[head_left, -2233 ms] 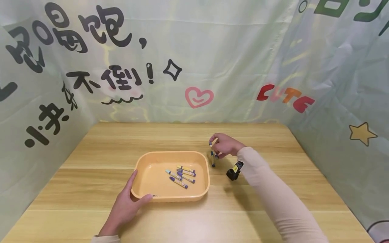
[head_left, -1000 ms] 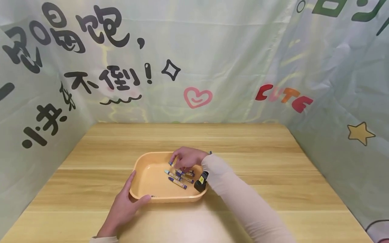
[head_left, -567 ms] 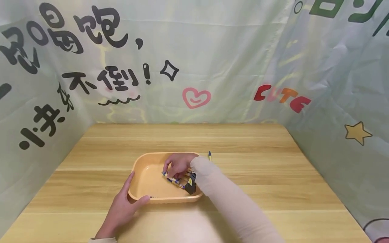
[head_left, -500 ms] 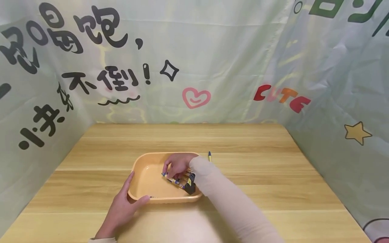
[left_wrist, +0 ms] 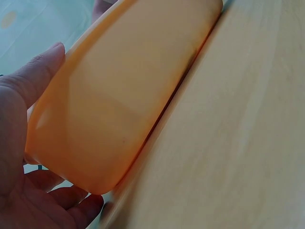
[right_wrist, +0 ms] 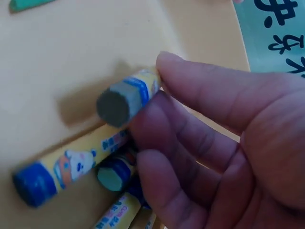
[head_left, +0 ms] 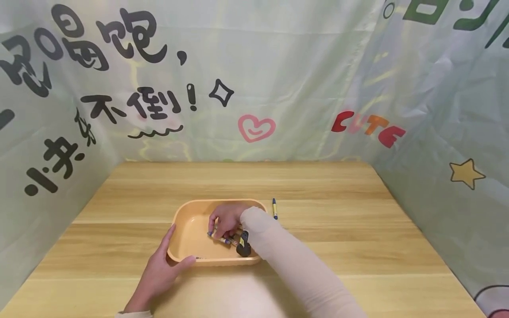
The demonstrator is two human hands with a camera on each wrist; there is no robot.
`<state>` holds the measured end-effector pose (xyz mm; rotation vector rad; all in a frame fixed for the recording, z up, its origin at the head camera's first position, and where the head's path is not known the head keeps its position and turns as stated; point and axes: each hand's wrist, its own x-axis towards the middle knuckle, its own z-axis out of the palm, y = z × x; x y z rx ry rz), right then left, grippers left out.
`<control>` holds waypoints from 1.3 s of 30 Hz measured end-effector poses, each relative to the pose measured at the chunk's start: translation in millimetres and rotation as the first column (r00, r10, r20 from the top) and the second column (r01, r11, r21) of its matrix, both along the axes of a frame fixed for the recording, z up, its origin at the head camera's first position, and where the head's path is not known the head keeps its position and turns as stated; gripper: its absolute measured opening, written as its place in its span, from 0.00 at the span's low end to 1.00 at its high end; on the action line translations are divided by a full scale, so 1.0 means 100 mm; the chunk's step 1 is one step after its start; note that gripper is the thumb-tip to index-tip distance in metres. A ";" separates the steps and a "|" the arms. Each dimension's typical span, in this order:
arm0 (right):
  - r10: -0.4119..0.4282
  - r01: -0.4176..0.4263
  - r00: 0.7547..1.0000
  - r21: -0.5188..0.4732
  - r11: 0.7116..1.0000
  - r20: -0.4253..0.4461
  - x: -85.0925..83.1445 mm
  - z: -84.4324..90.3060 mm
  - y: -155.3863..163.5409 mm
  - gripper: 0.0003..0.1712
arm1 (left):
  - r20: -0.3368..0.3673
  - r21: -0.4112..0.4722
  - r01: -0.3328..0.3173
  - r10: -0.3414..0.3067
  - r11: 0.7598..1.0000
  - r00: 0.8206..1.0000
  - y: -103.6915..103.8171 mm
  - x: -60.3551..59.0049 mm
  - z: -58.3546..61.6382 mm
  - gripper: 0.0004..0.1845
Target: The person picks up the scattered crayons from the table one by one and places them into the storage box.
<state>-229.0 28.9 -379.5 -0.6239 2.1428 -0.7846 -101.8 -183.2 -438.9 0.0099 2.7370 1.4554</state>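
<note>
My left hand [head_left: 162, 261] grips the near left corner of a light orange plastic tray [head_left: 180, 225], thumb over the front rim and fingers along the left side. In the left wrist view, the fingers curl under the tray's corner [left_wrist: 90, 176]. My right hand [head_left: 226, 217] is inside the tray, pinching a wax crayon [right_wrist: 131, 98] with a greyish tip between thumb and fingers, low over the tray floor. Beneath it lie several more crayons in yellow-and-blue wrappers, among them a dark blue-ended crayon [right_wrist: 71, 164] and a pale green-tipped crayon [right_wrist: 113, 174]. My right hand partly hides them.
One dark blue crayon [head_left: 275, 209] lies on the wooden table [head_left: 338, 212], just right of the tray. A green crayon-like piece [right_wrist: 31, 4] shows at the top of the right wrist view. Printed cloth walls [head_left: 222, 44] surround the table at the back and sides.
My right hand has come from the table right of the tray into it with a crayon, then shifted slightly left and lower. My left hand has kept its hold on the tray.
</note>
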 end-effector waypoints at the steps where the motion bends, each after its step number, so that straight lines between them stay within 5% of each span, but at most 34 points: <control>1: -0.005 0.005 1.000 -0.002 1.000 -0.007 0.01 0.00 0.00 0.07 | 0.001 0.003 0.000 0.000 1.000 1.000 0.00 0.00 -0.01 0.55; 12: 0.021 -0.022 0.997 -0.022 1.000 -0.081 -0.11 0.05 0.06 0.03 | -0.027 0.031 0.004 -0.004 1.000 1.000 -0.01 0.00 -0.02 0.55; 19: -0.055 0.043 0.988 -0.092 0.995 -0.142 -0.25 0.22 0.32 0.04 | -0.005 0.031 0.000 0.000 1.000 1.000 0.00 0.00 -0.03 0.56; 25: -0.203 0.177 0.972 -0.193 0.965 -0.120 -0.36 0.30 0.65 0.07 | -0.001 0.028 -0.004 0.004 1.000 1.000 0.00 -0.01 -0.01 0.56; 33: -0.440 0.384 0.881 -0.281 0.880 -0.174 -0.44 0.14 1.06 0.07 | 0.016 0.041 -0.009 0.009 0.999 1.000 0.00 -0.01 0.00 0.56; 39: -0.547 0.518 0.805 -0.179 0.837 -0.228 -0.43 -0.05 1.30 0.08 | 0.017 0.053 -0.004 0.003 0.999 1.000 0.01 0.00 0.00 0.56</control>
